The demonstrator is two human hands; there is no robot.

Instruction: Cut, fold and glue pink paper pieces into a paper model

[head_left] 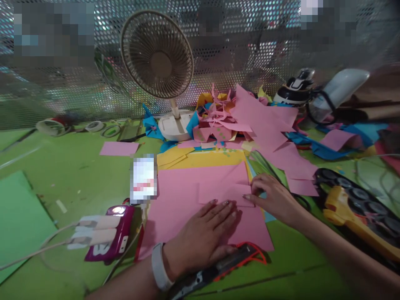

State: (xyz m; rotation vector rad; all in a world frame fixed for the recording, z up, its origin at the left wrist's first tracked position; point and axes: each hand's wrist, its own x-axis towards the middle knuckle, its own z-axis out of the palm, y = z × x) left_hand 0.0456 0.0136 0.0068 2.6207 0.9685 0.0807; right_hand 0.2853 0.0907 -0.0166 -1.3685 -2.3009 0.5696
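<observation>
A large pink sheet lies on the table, with a smaller pink paper piece on top of it. My left hand rests flat, fingers stretched out, its fingertips at the lower edge of the smaller piece. At the right end of that piece, my right hand has its thumb and curled fingers closed on the edge. Under the left thumb and wrist is a long black tool with a red-orange openwork part; its kind is unclear. Yellow paper shows beyond the pink sheet.
A fan stands at the back beside heaped paper scraps. On the left are a phone, a purple power strip with cables, tape rolls and green paper. A black tray holds a yellow tool.
</observation>
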